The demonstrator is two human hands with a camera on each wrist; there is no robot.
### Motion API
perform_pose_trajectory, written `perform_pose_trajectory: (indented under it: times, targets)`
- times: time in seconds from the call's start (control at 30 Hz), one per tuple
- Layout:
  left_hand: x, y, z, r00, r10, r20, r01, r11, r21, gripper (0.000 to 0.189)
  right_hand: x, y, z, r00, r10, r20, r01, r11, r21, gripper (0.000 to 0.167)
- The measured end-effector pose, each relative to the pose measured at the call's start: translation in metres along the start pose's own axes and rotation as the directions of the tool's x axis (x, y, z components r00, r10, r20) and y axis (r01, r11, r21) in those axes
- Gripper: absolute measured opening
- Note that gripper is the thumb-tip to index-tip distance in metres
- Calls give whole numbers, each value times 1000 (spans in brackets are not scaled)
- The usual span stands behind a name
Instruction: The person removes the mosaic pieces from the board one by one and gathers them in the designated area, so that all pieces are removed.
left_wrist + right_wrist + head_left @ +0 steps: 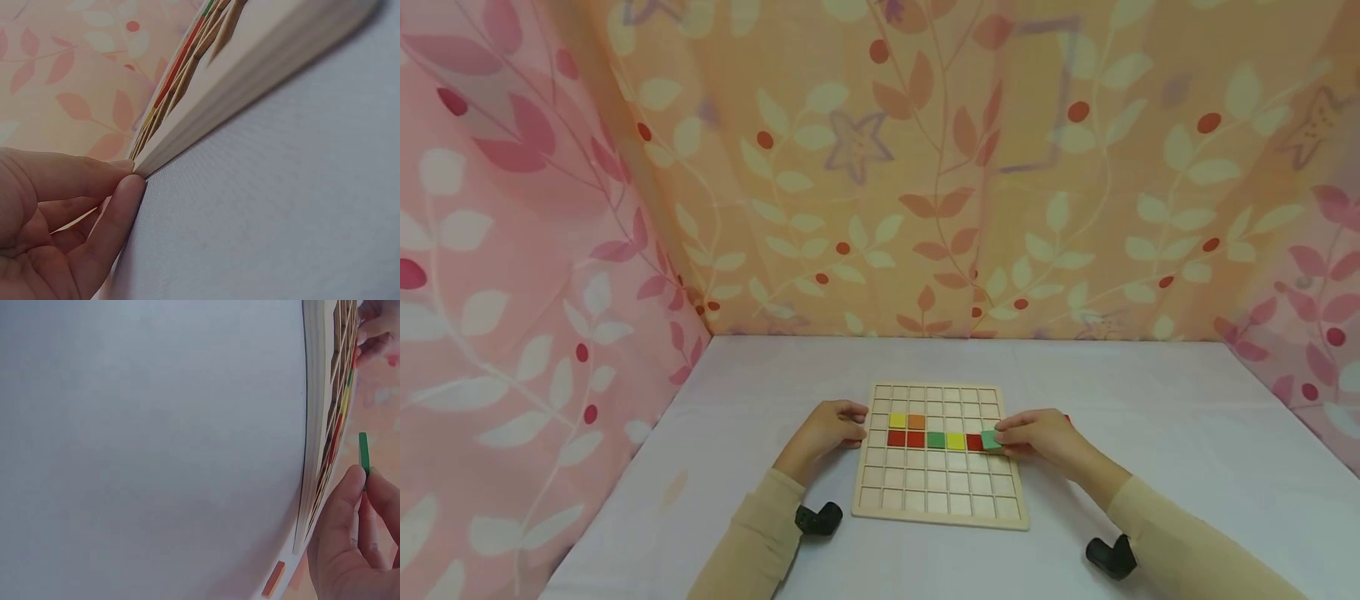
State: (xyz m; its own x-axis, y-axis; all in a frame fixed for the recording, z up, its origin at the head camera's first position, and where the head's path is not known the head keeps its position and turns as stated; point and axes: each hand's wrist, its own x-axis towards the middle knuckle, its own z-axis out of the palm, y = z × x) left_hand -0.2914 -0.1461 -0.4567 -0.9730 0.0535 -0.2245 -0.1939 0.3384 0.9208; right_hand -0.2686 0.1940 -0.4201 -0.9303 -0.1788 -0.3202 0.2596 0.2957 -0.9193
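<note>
A wooden grid board (947, 504) lies flat on the table. In its upper row of tiles sit a yellow tile (898, 421) and an orange tile (917, 422). The row below runs red, red, green tile (936, 440), yellow, red. My left hand (826, 429) holds the board's left edge between thumb and fingertips, seen closer in the left wrist view. With thumb and finger, my right hand (1048, 437) pinches a green square tile (991, 439) at the right end of that lower row. In the right wrist view this tile (364, 450) stands apart from the board's surface.
White cloth covers the table (775, 375). A red piece (1067, 417) shows partly behind the right hand; the right wrist view has a red-orange tile (274, 579) lying beside the board. Patterned curtains (925, 208) hang behind and at both sides. Black devices are strapped at both wrists.
</note>
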Motion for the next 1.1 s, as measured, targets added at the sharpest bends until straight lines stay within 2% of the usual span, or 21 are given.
perform_pose_trajectory:
  times: [0.13, 0.33, 0.6, 0.87, 1.1]
  targets:
    - [0, -2, 0, 1000, 5, -1, -5, 1000, 7, 40, -3, 5, -7, 1000, -1, -6, 1, 1000, -10, 31]
    - [0, -2, -1, 1000, 5, 2, -5, 1000, 1, 40, -8, 11, -18, 1000, -2, -18, 2, 999, 47, 35]
    - [0, -1, -2, 1000, -1, -4, 1, 1000, -3, 41, -11, 15, -31, 1000, 0, -31, 3, 997, 73, 29]
    - [0, 0, -2, 1000, -5, -8, 5, 1000, 0, 40, -11, 14, -43, 999, 38, -33, -38, 999, 20, 38]
    - [1, -1, -1, 1000, 9, 0, -9, 1000, -4, 41, -17, 19, -56, 999, 41, -35, -42, 999, -5, 32]
